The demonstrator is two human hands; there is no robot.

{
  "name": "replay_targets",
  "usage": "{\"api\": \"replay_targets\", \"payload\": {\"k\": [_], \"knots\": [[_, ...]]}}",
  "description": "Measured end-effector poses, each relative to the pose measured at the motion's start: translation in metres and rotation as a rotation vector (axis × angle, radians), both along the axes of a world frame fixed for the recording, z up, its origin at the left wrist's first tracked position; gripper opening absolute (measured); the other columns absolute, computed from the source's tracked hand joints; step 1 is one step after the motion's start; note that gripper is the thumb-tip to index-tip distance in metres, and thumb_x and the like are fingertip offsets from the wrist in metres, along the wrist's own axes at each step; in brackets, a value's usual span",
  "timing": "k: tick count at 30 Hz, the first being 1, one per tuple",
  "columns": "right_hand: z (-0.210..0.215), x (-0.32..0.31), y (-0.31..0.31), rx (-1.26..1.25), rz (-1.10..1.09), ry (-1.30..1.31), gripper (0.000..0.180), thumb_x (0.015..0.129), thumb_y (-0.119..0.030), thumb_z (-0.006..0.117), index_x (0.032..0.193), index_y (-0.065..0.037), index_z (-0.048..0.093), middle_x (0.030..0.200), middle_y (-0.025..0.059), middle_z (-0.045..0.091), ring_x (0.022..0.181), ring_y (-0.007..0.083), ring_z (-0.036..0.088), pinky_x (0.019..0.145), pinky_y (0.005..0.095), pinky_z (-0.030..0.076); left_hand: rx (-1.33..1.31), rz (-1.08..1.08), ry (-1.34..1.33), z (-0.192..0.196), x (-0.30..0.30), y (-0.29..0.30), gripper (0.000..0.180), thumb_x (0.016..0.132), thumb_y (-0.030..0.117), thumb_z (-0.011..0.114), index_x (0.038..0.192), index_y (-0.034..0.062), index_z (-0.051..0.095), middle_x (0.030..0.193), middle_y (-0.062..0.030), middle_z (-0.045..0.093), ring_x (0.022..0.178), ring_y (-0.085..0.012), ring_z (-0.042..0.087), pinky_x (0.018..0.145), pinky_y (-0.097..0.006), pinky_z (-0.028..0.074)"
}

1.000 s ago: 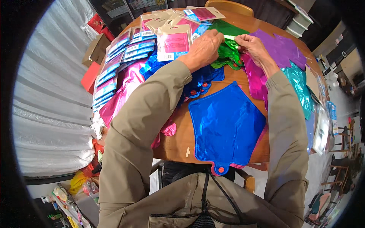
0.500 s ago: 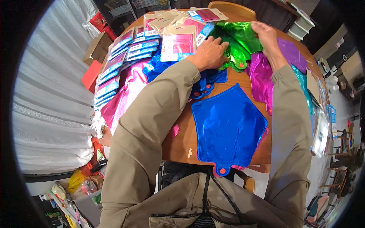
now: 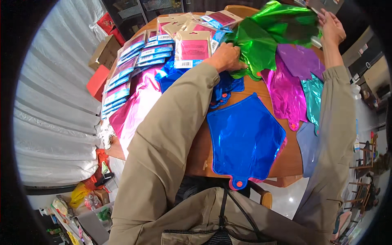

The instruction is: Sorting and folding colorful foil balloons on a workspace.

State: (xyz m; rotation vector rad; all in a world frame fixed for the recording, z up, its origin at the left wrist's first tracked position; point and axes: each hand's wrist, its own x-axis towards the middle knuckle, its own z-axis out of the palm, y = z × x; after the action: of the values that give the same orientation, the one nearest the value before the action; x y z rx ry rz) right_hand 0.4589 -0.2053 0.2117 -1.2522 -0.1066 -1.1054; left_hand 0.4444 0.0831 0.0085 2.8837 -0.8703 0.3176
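Note:
A shiny green foil balloon [image 3: 286, 20], flat and uninflated, stretches up toward the far right from my right hand [image 3: 331, 27], which pinches its edge in the air. At the far middle of the table my left hand [image 3: 227, 57] is closed, its fingers curled and its thumb on more green foil [image 3: 256, 51] lying there. Right in front of me rests a flat blue foil balloon [image 3: 247, 136], its tab with a red dot toward me and pink foil showing beneath. Other blue foil balloons [image 3: 228, 83] lie partly hidden under my left forearm.
Magenta [image 3: 286, 94], purple [image 3: 302, 61], teal [image 3: 313, 96] and pale blue [image 3: 308, 143] foil overlap on the right. Several packaged foil pieces [image 3: 118, 87] are stacked at the left, with carded packets [image 3: 194, 47] beyond. Pink foil [image 3: 141, 100] lies beside the stacks.
My right hand has moved up and to the right, drawing green foil out wide. My left hand has stayed near its place, fingers more curled. More magenta, teal and pale blue foil shows.

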Motion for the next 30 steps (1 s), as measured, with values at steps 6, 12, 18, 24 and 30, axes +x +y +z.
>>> {"api": "replay_targets", "payload": {"k": [6, 12, 18, 24, 30], "knots": [[0.025, 0.006, -0.082, -0.262, 0.04, 0.189, 0.032, 0.1, -0.019, 0.074, 0.124, 0.0, 0.067, 0.109, 0.0105, 0.079, 0.094, 0.0179, 0.077, 0.076, 0.0232, 0.06, -0.1, -0.052, -0.071, 0.001, 0.009, -0.007, 0.073, 0.085, 0.059, 0.074, 0.124, -0.002, 0.068, 0.106, -0.0254, 0.073, 0.1, -0.0436, 0.068, 0.09, -0.05, 0.053], [-0.077, -0.007, -0.041, -0.977, 0.128, 0.451, 0.084, 0.088, -0.051, 0.082, 0.149, 0.001, 0.055, 0.143, 0.0204, 0.064, 0.126, 0.0327, 0.065, 0.102, 0.0386, 0.053, -0.1, -0.04, -0.089, -0.006, 0.011, -0.018, 0.066, 0.087, 0.053, 0.074, 0.125, -0.001, 0.067, 0.11, -0.024, 0.074, 0.097, -0.0449, 0.069, 0.082, -0.05, 0.056], [-0.13, -0.064, 0.068, -1.501, 0.226, 0.389, 0.099, 0.075, -0.056, 0.088, 0.146, 0.002, 0.05, 0.139, 0.0235, 0.063, 0.121, 0.039, 0.064, 0.103, 0.0434, 0.05, -0.122, 0.039, -0.145, -0.027, 0.021, -0.013, 0.047, 0.091, 0.046, 0.07, 0.104, 0.0013, 0.076, 0.101, -0.0273, 0.071, 0.072, -0.0447, 0.069, 0.064, -0.053, 0.056], [-0.171, -0.05, 0.089, -1.522, 0.073, 0.507, 0.084, 0.083, -0.033, 0.08, 0.149, 0.001, 0.039, 0.117, 0.0255, 0.071, 0.097, 0.0475, 0.069, 0.082, 0.0509, 0.055, -0.169, -0.007, -0.219, -0.016, 0.016, -0.002, 0.044, 0.09, 0.038, 0.073, 0.118, 0.0065, 0.061, 0.095, -0.0279, 0.065, 0.072, -0.0482, 0.066, 0.062, -0.057, 0.053], [-0.179, -0.033, 0.074, -1.39, -0.096, 0.434, 0.089, 0.083, -0.033, 0.078, 0.151, 0.002, 0.033, 0.111, 0.0274, 0.07, 0.094, 0.0514, 0.069, 0.079, 0.0539, 0.056, -0.153, 0.007, -0.233, -0.005, 0.005, -0.02, 0.038, 0.099, 0.04, 0.065, 0.119, 0.0091, 0.055, 0.094, -0.0272, 0.063, 0.071, -0.0481, 0.066, 0.06, -0.057, 0.053]]}}
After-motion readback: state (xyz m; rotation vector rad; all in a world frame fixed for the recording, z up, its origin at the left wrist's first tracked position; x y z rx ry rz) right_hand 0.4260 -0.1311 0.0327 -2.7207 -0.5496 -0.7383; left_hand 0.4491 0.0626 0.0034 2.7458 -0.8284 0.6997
